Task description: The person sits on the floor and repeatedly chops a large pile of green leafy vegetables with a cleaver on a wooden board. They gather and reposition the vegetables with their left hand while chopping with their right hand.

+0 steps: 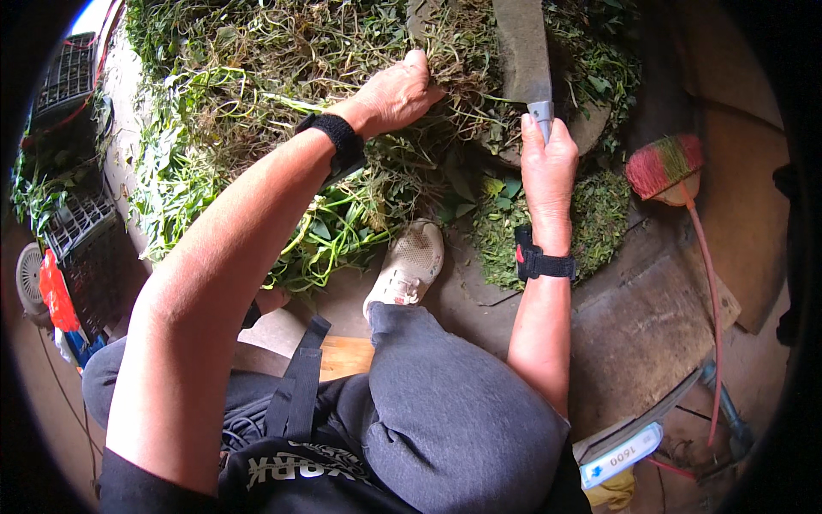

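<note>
My right hand (pixel 549 160) grips the metal-socketed handle of a broad-bladed knife (pixel 523 54), its blade pointing away from me. Left of the blade, my left hand (pixel 398 93) is closed on a bunch of tangled stems (pixel 459 83), with the fingertips partly hidden. The stems belong to a big heap of leafy green vines (pixel 270 38), brownish on top and fresh green at the near side. Beneath the blade, a round wooden chopping block (pixel 589 128) shows partly through the greens. Finely chopped greens (pixel 600 215) lie on the floor under my right wrist.
A broom (pixel 668 170) with red and green bristles lies at the right beside a worn board (pixel 642 340). My shoe (pixel 411 257) stands close to the heap. Plastic crates (pixel 87 225) and an orange-red bag (pixel 56 292) are at the left.
</note>
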A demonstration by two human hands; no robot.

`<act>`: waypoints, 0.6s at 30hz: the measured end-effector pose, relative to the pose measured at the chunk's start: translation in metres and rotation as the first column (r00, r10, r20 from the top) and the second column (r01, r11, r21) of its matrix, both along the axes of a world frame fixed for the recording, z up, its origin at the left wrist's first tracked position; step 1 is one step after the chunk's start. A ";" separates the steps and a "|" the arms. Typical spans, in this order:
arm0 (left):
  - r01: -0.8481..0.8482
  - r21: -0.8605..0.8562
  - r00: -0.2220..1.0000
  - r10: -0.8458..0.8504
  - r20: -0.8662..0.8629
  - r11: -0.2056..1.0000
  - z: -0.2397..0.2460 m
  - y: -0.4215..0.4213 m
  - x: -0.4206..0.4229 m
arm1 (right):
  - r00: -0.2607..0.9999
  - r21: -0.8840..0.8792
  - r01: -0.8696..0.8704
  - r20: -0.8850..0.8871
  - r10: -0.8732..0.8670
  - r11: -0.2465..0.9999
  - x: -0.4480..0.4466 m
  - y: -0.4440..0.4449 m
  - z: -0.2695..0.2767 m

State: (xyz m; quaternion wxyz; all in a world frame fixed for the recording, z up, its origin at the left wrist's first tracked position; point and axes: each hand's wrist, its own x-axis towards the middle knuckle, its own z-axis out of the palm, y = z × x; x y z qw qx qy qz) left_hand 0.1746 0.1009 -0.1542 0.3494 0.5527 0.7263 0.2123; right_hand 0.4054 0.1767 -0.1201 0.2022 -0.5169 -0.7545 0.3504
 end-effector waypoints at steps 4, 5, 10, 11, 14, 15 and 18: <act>-0.056 0.000 0.997 0.055 0.054 0.998 -0.005 -0.004 0.000 | 0.998 -0.065 0.058 -0.004 -0.058 0.996 -0.009 0.006 0.012; -0.044 -0.003 0.998 0.044 0.041 0.999 -0.005 -0.004 0.001 | 0.997 -0.046 0.060 -0.036 -0.062 0.997 -0.011 0.008 0.018; 0.211 0.100 0.921 -0.164 -0.354 0.972 0.008 -0.002 0.010 | 0.896 -0.052 0.041 -0.440 -0.060 0.998 -0.024 0.014 0.076; 0.266 0.090 0.859 -0.194 -0.474 0.960 0.011 -0.002 0.014 | 0.860 -0.022 0.038 -0.508 -0.044 0.999 -0.026 0.014 0.089; 0.314 0.040 0.753 -0.224 -0.618 0.949 0.019 0.004 0.026 | 0.791 0.013 0.057 -0.611 -0.037 0.998 -0.028 0.011 0.108; 0.334 0.040 0.725 -0.230 -0.650 0.942 0.021 0.005 0.028 | 0.824 0.074 0.081 -0.566 -0.025 0.994 -0.028 0.010 0.104; 0.354 0.034 0.656 -0.222 -0.722 0.935 0.024 0.004 0.032 | 0.929 0.280 0.008 -0.358 0.097 0.960 -0.034 -0.005 0.066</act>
